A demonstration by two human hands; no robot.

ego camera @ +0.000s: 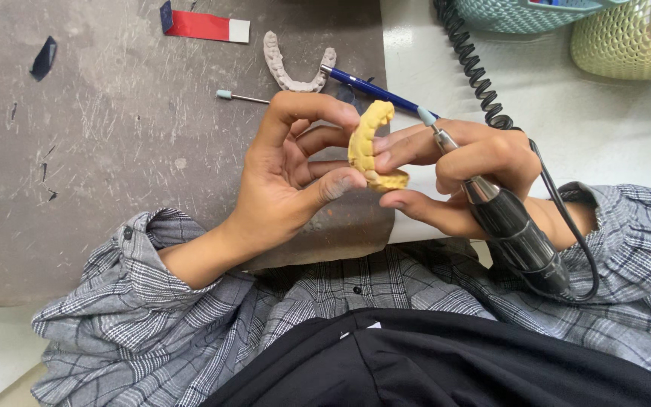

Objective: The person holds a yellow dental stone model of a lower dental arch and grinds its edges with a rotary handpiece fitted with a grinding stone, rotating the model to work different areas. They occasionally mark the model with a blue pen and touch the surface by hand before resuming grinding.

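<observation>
Your left hand (pixel 280 185) pinches the yellow arch-shaped plaster dental cast (pixel 371 147), fingers hiding its back; right hand (pixel 469 177) grips the black rotary handpiece (pixel 510 226), w/ its cord end cut off by your sleeve.

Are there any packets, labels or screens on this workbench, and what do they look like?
No screens or signs show.
Flat strip: far edge of the grey mat, oblong, red with a white end and a dark blue end; possibly a small packet or label.
Two plastic baskets, teal and pale green, far right corner, unlabelled.
</observation>
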